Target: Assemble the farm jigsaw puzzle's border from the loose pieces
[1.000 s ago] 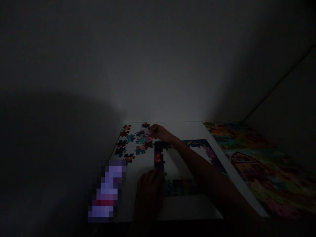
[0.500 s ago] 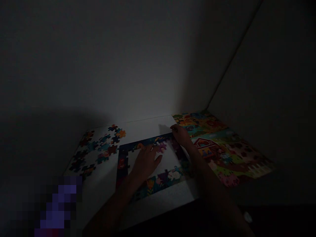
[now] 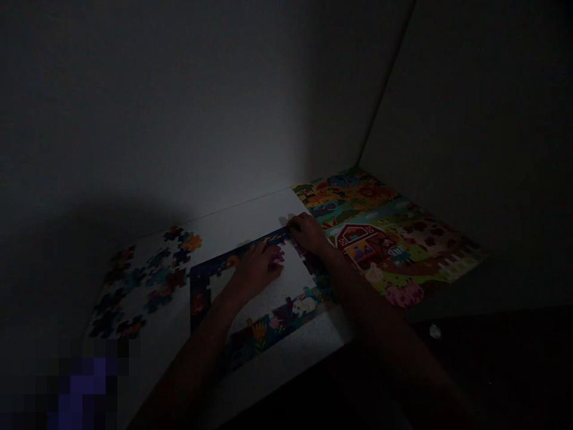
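Observation:
A half-built jigsaw frame (image 3: 268, 325) with a dark blue border lies on a white table (image 3: 250, 218) in very dim light. My left hand (image 3: 255, 270) rests flat inside the frame near its top edge, fingers stretched toward a pink piece (image 3: 279, 257). My right hand (image 3: 308, 232) presses on the frame's top right corner with its fingers curled; whether it holds a piece is hidden.
Several loose puzzle pieces (image 3: 147, 278) are scattered at the table's left. A colourful farm picture with a red barn (image 3: 380, 239) lies to the right, against the wall corner. A blurred purple patch (image 3: 85, 382) sits at the bottom left.
My right hand has left the loose pieces and moved to the frame's top right corner. My left hand has slid up to the frame's top edge. The view has swung left.

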A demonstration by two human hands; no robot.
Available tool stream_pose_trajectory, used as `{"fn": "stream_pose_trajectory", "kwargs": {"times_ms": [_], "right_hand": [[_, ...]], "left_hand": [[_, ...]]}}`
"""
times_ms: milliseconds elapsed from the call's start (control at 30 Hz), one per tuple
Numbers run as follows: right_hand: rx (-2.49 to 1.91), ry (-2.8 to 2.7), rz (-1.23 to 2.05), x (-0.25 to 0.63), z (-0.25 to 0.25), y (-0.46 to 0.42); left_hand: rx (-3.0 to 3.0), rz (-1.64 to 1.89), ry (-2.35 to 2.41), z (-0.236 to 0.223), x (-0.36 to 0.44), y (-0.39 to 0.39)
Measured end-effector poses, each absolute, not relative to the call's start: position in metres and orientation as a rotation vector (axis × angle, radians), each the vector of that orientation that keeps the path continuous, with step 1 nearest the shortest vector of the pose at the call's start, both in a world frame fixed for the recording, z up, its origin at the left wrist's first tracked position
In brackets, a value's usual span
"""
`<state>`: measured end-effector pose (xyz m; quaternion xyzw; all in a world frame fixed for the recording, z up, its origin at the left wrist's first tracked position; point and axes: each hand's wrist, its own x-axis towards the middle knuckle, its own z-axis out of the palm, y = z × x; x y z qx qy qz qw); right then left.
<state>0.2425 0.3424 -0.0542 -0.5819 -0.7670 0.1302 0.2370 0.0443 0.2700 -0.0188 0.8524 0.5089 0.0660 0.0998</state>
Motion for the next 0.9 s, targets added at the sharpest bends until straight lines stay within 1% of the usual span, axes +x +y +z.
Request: {"fn": "stream_pose_trajectory", "kwargs": {"times_ms": [233,433,633,900], "right_hand": [[-1.597,-2.099,0.363,0.242,-0.054,0.342],[-1.604,-2.078,0.381,0.242,-0.052,0.34],[-1.596,-2.072,0.363,0.243,-0.053,0.34],[-1.612,-2.077,0.39,0.242,-0.052,0.341]], "left_hand": [[2.603,0.145,1.526,-0.012,0.037,0.261],[2.579,0.199,1.468,-0.016,0.035,0.262],[2.568,0.098,1.482,-0.012,0.03,0.265],[2.629,0.223,1.457,-0.022,0.034,0.269]]}}
